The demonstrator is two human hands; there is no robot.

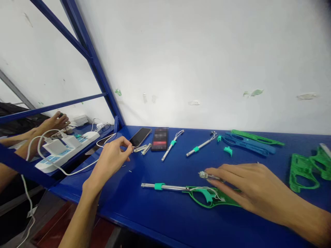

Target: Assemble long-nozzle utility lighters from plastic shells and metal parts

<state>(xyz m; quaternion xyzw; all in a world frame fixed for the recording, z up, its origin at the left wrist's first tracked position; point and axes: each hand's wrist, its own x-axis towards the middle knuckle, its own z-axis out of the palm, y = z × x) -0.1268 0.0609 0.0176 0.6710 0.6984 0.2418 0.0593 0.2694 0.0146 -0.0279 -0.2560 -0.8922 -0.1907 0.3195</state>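
Observation:
My left hand (113,156) is closed in a pinch beside two small clear tube-like parts (146,148); what is between its fingertips, if anything, is too small to make out. A small clear cylindrical part (203,175) with a thin pin at its tip sticks out of my right hand (240,179), which grips it above the table. Under that hand lies an open green gun-shaped shell half (207,206), partly covered by the palm. It holds a teal trigger (207,194), white wires and a metal rod (173,187) with a teal collar (159,186).
Two more wired rods (169,150) (199,148) lie behind, near a phone (141,136) and a dark box (159,139). Blue shells (248,144), a loose teal trigger (228,151) and green shells (302,172) lie right. A power strip (67,151) with cables and another person's hand (55,124) are left.

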